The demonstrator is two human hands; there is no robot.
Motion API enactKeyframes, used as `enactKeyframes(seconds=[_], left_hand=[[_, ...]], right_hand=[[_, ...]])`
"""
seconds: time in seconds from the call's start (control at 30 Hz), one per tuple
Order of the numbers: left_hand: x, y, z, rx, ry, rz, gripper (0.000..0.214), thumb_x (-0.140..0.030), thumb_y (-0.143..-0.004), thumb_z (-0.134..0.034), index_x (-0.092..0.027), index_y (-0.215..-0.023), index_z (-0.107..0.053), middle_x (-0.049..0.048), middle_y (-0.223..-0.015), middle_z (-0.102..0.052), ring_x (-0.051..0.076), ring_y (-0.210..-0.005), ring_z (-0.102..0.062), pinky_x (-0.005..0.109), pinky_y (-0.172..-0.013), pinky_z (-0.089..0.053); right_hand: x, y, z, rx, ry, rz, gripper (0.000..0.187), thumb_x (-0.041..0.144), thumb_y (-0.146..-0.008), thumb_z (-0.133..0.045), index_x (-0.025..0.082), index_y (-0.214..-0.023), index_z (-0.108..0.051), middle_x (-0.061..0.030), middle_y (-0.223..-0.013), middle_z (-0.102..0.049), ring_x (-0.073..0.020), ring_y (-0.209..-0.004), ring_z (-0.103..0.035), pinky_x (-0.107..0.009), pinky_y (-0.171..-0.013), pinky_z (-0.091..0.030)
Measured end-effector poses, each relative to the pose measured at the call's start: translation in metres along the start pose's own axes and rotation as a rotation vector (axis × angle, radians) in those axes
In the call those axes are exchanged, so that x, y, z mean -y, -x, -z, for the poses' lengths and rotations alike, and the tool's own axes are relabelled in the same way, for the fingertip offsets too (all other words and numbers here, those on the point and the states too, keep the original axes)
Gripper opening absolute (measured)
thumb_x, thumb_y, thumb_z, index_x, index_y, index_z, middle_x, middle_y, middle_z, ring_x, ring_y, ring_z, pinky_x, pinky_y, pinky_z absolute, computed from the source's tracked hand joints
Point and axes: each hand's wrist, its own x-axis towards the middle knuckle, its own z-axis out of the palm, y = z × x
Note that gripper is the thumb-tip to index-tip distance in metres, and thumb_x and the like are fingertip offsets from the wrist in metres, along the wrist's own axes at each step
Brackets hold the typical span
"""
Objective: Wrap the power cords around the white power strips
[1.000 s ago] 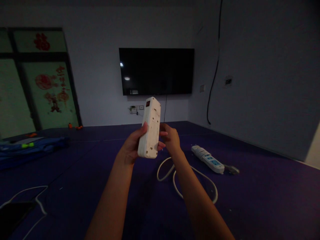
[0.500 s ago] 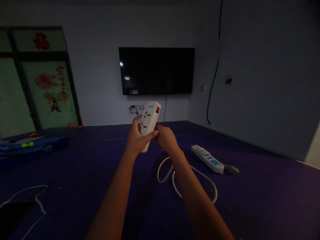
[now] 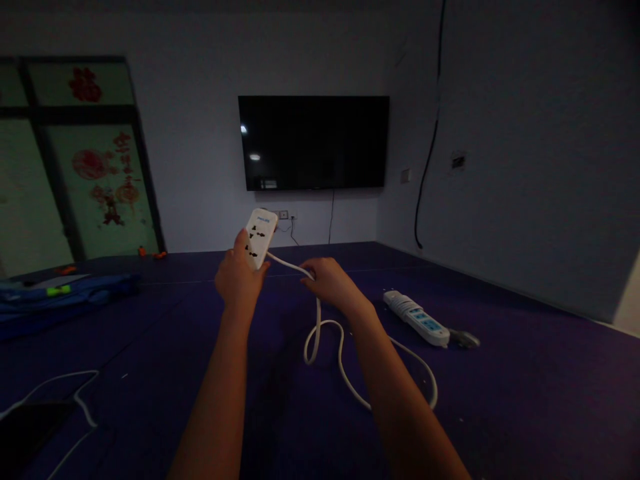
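Observation:
My left hand is closed around a white power strip, held up with its sockets facing me. A white cord runs from behind the strip to my right hand, whose fingers pinch it. Below my right hand the cord hangs down and lies in loose loops on the purple floor, partly hidden behind my right forearm. To the right rests a second white power strip with blue socket panels, its own cord wound around one end and its plug lying beside the other.
A dark television hangs on the far wall above wall sockets. On the left lie a blue cloth item and a dark flat device with a white cable. A black cable hangs down the right wall.
My left hand has moved left with the power strip, turning its socket face more toward me. My hands have drawn apart, and a length of cord now stretches between them.

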Motion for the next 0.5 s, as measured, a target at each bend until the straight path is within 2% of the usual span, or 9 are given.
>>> enactKeyframes(seconds=[0.13,0.2,0.3,0.37,0.5], left_hand=[[0.002,0.000,0.000,-0.003,-0.105,-0.007,0.075,-0.029,-0.070,-0.068,-0.023,-0.138,-0.036,0.0226,-0.109,-0.059,0.044,-0.099,-0.055,0.061,-0.076,-0.040],[0.002,0.001,-0.002,-0.004,-0.158,-0.008,0.074,-0.028,-0.070,-0.068,-0.024,-0.137,-0.037,0.0211,-0.108,-0.059,0.043,-0.098,-0.055,0.059,-0.077,-0.039],[0.004,0.002,-0.007,0.001,-0.210,-0.019,0.073,-0.026,-0.070,-0.067,-0.027,-0.137,-0.038,0.0186,-0.109,-0.059,0.040,-0.099,-0.054,0.055,-0.079,-0.038],[0.008,0.003,-0.011,-0.011,-0.263,-0.025,0.070,-0.024,-0.071,-0.064,-0.028,-0.137,-0.038,0.0175,-0.111,-0.059,0.039,-0.102,-0.053,0.053,-0.083,-0.036],[0.027,-0.001,-0.010,0.010,-0.363,-0.045,0.070,-0.021,-0.072,-0.060,-0.030,-0.138,-0.037,0.0150,-0.113,-0.059,0.036,-0.104,-0.052,0.049,-0.088,-0.031]], right_hand=[[-0.009,0.005,0.003,0.052,0.100,-0.113,0.023,0.014,-0.069,-0.060,0.018,-0.089,-0.072,-0.0033,-0.073,-0.068,-0.0147,-0.064,-0.058,-0.023,-0.058,-0.037],[-0.012,0.006,0.004,0.057,0.135,-0.161,0.021,0.015,-0.069,-0.059,0.018,-0.085,-0.072,-0.0037,-0.073,-0.068,-0.0151,-0.064,-0.059,-0.024,-0.057,-0.036],[-0.010,0.007,0.008,0.023,0.178,-0.161,0.018,0.016,-0.075,-0.056,0.018,-0.083,-0.071,-0.0060,-0.078,-0.069,-0.0169,-0.071,-0.061,-0.024,-0.059,-0.035],[-0.006,0.008,0.015,-0.057,0.213,-0.178,0.019,0.017,-0.080,-0.052,0.019,-0.082,-0.070,-0.0077,-0.080,-0.070,-0.0183,-0.074,-0.061,-0.025,-0.060,-0.035],[-0.004,0.013,0.038,-0.356,0.175,-0.226,0.024,0.019,-0.087,-0.045,0.019,-0.085,-0.069,-0.0076,-0.078,-0.070,-0.0190,-0.073,-0.061,-0.025,-0.059,-0.034]])
